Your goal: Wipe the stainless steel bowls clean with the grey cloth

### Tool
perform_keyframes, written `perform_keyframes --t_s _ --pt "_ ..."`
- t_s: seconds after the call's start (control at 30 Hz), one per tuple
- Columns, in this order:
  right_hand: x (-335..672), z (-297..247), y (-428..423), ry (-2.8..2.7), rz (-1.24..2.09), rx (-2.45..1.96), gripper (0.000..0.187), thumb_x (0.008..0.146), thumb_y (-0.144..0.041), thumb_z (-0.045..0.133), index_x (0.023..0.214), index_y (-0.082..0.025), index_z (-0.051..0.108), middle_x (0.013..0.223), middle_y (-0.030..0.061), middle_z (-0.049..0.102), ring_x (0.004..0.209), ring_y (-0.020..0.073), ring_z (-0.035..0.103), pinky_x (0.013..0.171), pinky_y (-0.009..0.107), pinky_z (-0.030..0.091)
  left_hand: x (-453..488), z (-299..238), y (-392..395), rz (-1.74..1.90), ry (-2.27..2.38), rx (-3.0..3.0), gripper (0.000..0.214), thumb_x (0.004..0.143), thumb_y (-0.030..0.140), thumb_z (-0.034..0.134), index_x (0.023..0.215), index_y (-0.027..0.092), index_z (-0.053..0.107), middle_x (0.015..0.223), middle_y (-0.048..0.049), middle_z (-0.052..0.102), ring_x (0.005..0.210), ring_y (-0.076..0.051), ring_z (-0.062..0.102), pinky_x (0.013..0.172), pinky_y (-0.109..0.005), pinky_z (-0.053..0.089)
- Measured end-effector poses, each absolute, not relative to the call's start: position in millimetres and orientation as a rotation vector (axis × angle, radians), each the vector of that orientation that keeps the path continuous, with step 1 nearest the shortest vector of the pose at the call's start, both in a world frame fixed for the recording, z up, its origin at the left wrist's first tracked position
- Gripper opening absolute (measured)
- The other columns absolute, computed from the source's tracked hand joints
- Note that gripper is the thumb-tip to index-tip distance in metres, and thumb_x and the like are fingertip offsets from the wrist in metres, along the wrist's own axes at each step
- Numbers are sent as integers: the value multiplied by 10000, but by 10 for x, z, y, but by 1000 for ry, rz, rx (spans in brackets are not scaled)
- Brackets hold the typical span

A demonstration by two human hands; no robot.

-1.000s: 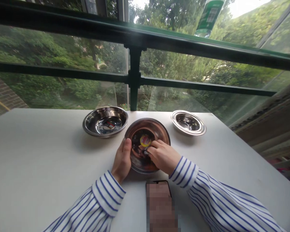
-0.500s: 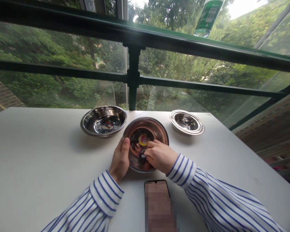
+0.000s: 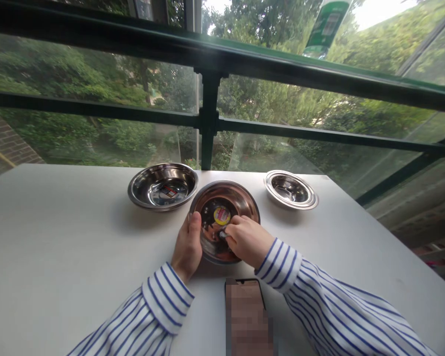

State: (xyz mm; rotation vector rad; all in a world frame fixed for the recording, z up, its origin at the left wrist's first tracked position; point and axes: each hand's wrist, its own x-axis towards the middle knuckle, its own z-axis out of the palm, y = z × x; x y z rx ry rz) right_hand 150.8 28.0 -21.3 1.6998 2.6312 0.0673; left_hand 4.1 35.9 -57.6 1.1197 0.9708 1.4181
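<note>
A shiny metal bowl [image 3: 244, 202] with a round yellow-and-red sticker [image 3: 221, 215] inside is tilted toward me. My left hand [image 3: 188, 247] grips its left rim, thumb over the edge and the other fingers hidden behind. Inside the bowl, just below the sticker, my right hand [image 3: 250, 240] is closed in a pinch. A small crumpled whitish wad [image 3: 223, 234] pokes out from those fingertips; its material cannot be made out. Whether the bowl's underside rests on the table is hidden.
A wide metal bowl [image 3: 144, 185] with a label inside stands at back left, a smaller wide-rimmed bowl [image 3: 309, 201] at back right. Nearest me on the white table [image 3: 77, 237] lies a phone [image 3: 246, 316]. A green railing [image 3: 282, 64] runs behind, with a green-labelled bottle [image 3: 326, 29] above it.
The right hand's fingertips and the wad have moved slightly up and right inside the bowl. The left hand keeps its hold. The whole view has shifted a little.
</note>
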Motion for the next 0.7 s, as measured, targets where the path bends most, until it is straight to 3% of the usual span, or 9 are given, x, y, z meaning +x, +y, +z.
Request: perform_keyframes --t_s 0.17,0.4,0.57,0.7 --pt "1531 -199 354 2566 158 1869 179 859 -143 454 864 -117 632 864 130 600 816 237 555 675 309 426 57 -586 367 1437 962 1179 479 881 481 384 1159 142 579 1163 -86 627 1137 -246 525 923 -339 423" --pt "1423 -140 711 2653 194 1974 199 877 -159 435 926 -91 616 947 157 579 915 262 517 781 349 415 77 -612 376 1414 910 1108 505 887 484 366 1213 141 542 1224 -91 595 1181 -245 494 980 -350 387" --pt "1228 -109 724 2925 36 1638 191 876 -189 474 906 -136 654 964 88 592 913 198 508 848 297 385 59 -622 399 1464 938 1134 470 888 479 369 1149 150 580 1215 -81 598 1168 -232 504 979 -331 376" --pt "1244 -115 542 3052 -118 1275 96 793 -163 594 761 -164 685 867 35 613 815 144 525 817 238 391 31 -665 407 1402 975 1149 513 876 531 340 1033 138 630 1028 -83 676 1024 -235 591 894 -336 429"
